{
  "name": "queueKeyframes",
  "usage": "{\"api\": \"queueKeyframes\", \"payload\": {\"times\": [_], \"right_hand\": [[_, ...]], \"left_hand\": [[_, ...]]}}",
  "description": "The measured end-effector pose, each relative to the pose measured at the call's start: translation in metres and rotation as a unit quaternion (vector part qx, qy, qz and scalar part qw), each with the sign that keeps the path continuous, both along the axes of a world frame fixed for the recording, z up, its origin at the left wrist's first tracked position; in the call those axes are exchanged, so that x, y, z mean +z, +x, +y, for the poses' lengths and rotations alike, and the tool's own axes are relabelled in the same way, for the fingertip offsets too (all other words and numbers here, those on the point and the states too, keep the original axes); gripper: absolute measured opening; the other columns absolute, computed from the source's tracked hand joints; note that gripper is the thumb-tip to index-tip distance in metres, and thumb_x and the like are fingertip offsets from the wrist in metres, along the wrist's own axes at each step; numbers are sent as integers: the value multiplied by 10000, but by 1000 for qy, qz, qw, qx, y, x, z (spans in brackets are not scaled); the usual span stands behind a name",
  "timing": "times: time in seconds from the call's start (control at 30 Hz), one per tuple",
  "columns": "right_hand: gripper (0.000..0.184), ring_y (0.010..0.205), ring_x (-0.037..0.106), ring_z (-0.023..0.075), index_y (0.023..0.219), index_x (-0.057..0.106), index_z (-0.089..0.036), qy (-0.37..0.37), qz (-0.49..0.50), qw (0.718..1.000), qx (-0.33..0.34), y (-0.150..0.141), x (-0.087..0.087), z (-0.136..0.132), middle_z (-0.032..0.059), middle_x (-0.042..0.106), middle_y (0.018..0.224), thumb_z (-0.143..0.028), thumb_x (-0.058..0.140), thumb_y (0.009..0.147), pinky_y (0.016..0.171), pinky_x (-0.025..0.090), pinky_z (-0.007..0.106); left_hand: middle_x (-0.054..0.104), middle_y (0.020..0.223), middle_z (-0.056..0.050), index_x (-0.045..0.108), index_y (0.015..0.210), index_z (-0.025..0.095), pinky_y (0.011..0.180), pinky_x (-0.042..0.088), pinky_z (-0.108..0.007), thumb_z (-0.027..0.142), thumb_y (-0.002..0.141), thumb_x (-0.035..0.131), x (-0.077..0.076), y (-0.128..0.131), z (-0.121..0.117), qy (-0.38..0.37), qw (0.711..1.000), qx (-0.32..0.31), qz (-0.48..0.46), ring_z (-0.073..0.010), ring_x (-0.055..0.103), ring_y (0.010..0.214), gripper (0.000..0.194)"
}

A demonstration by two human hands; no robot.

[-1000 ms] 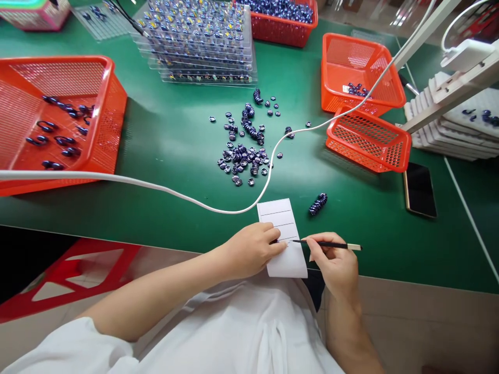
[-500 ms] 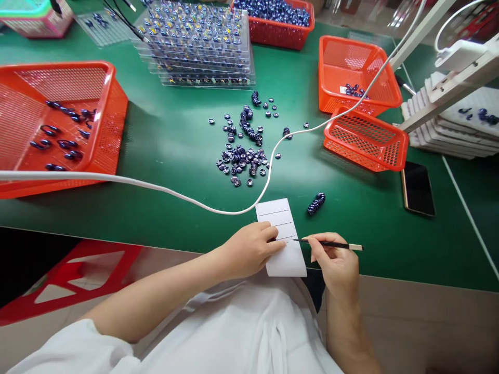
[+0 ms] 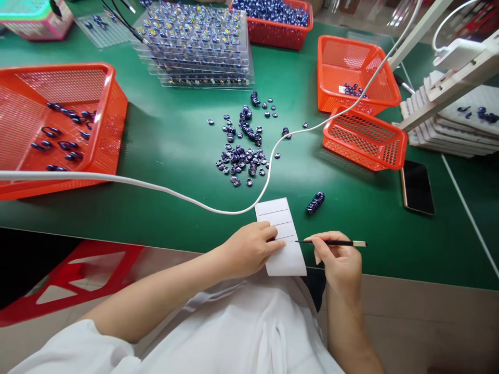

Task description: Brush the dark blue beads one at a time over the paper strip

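Left hand (image 3: 254, 249): on lined paper (image 3: 288, 262); cannot tell its grip
Right hand (image 3: 343, 259): right of paper, grasping black stick (image 3: 345, 243)
Bead roll (image 3: 315, 203): right of paper

A white paper strip (image 3: 287, 232), crossed by dark ruled lines on its upper part and left plain below, is laid slightly askew over the near edge of the green table (image 3: 171, 135). A slim black pen-like tool (image 3: 343, 242) with a pale end is held nearly level, its tip directed left at the strip's right edge.

One paper (image 3: 289, 255), one slim tool (image 3: 344, 243)
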State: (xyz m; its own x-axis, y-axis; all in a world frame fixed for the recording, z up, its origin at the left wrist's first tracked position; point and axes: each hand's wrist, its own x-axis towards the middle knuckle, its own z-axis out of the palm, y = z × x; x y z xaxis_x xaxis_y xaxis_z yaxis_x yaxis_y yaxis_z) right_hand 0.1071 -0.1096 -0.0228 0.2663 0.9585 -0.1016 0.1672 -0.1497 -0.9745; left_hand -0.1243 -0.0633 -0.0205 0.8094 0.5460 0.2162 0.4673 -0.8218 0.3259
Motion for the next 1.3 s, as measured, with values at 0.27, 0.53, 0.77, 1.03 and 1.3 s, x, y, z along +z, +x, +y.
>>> {"api": "queueKeyframes", "payload": {"times": [0.27,0.53,0.77,1.03,1.3], "right_hand": [[173,439,555,92,758,659,-183,103,117,982,-105,-3,-7,7,40,753,756,-302,778,797,438,434,244],[165,439,553,88,779,636,-187,150,162,960,-173,-8,-7,17,39,761,764,-279,772,791,461,453,251],[120,463,576,88,785,668,-180,155,157,961,-167,-8,-8,14,34,764,796,-229,776,803,465,464,245],[126,464,581,94,795,662,-182,156,61,968,-185,-16,-8,10,45,761,816,-259,757,827,459,483,258],[64,501,620,90,851,701,-183,171,16,971,-167,-21,-11,4,39,765,875,-215,755,838,481,526,248]], "left_hand": [[723,907,-80,709,1132,174,694,546,-260,155,980,478,2,6,14,-156,971,87,-158,-155,671,777,278],[774,942,-77,726,1149,133,710,561,-262,195,915,632,13,32,47,-273,934,132,-187,-160,691,766,260],[746,864,-50,728,1100,143,654,550,-228,201,890,646,3,35,44,-349,900,137,-224,-136,678,723,233],[695,761,-5,712,959,145,620,523,-208,204,794,778,-8,37,40,-331,896,154,-253,-111,637,648,188],[654,731,25,677,930,168,592,446,-204,196,797,788,-8,39,38,-239,940,146,-195,-103,580,623,175]]}}
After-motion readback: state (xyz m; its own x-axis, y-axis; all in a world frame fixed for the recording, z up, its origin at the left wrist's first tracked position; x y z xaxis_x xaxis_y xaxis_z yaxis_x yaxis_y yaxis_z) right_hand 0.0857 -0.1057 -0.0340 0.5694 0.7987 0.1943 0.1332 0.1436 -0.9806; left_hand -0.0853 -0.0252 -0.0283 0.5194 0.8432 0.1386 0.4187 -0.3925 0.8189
